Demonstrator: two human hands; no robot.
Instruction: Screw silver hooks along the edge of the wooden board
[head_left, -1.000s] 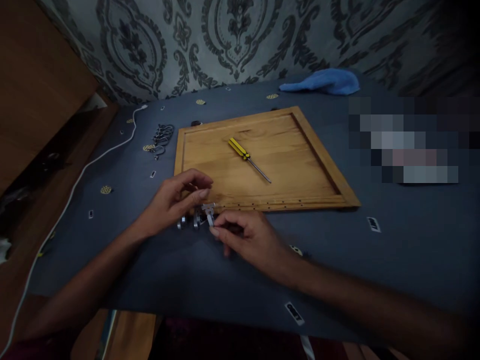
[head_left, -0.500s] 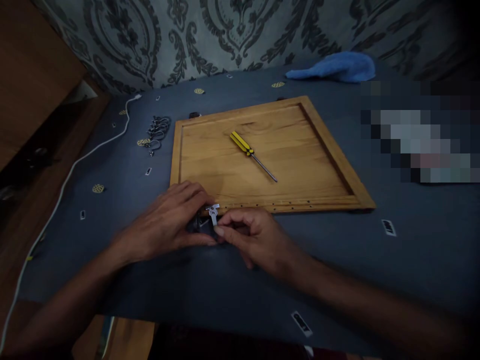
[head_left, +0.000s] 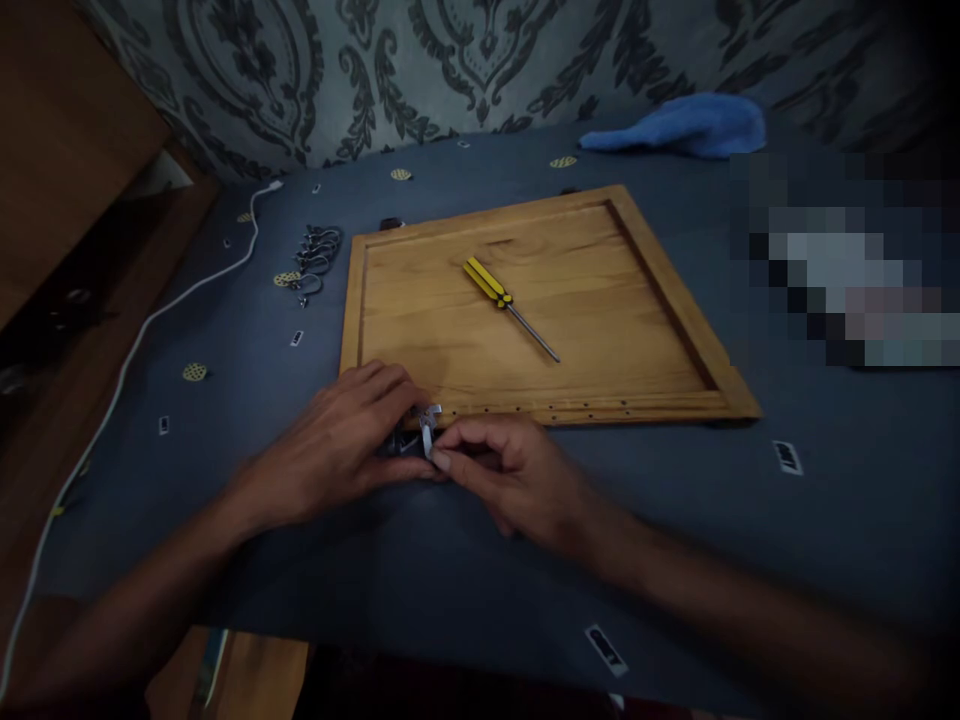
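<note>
A wooden panel (head_left: 525, 300) with a raised frame lies on the dark patterned cloth, small dark holes along its near edge. A yellow-handled screwdriver (head_left: 491, 284) rests on it. At the panel's near left corner is a small metal fitting (head_left: 428, 430). My right hand (head_left: 510, 465) pinches the lower end of this fitting between thumb and fingers. My left hand (head_left: 341, 440) is curved over the corner, its fingers on the panel's edge and its thumb below, close to the fitting; thumb and fingers are spread around the corner.
Several metal rings or hooks (head_left: 319, 250) lie left of the panel. A white cable (head_left: 199, 298) runs down the left side beside a wooden cabinet (head_left: 67, 130). A blue cloth (head_left: 690, 127) lies at the back right, near a pixelated area.
The view has shifted slightly. The metal fitting's lower part has turned a little in my right hand's pinch. My left thumb has moved slightly right, closer to my right fingertips.
</note>
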